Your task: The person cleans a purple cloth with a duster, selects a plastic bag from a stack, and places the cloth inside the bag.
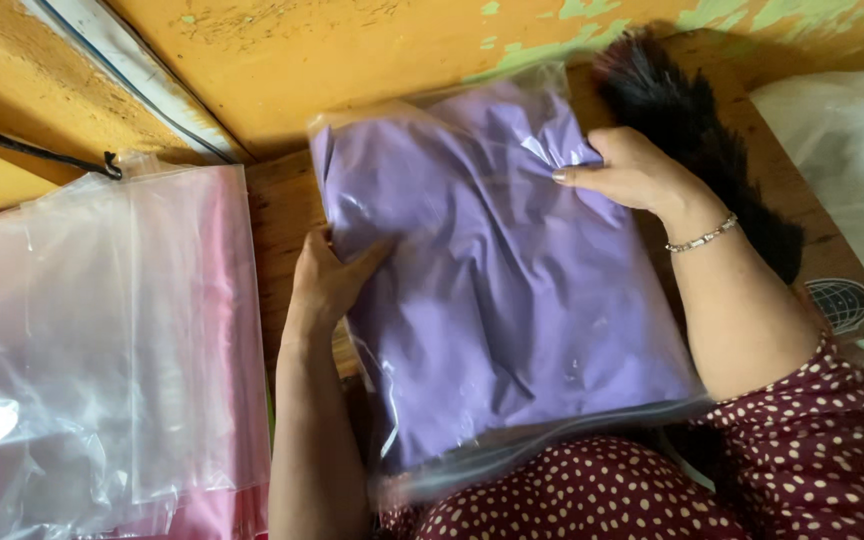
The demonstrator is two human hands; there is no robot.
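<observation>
A folded purple cloth sits inside a clear plastic bag (pixel 512 290) that lies on a wooden board in front of me. My left hand (pixel 330 280) grips the bag's left edge, thumb on top of the plastic. My right hand (pixel 632 172), with a thin bracelet at the wrist, presses flat on the bag's upper right part. The bag's open end hangs near my lap, over my dark red dotted dress.
A stack of clear plastic bags (pixel 102 340) over pink cloth lies at the left. A black feathery brush (pixel 687 120) rests behind my right hand. An orange wall with peeling paint (pixel 352 50) stands at the back. White plastic (pixel 852 150) is at the right.
</observation>
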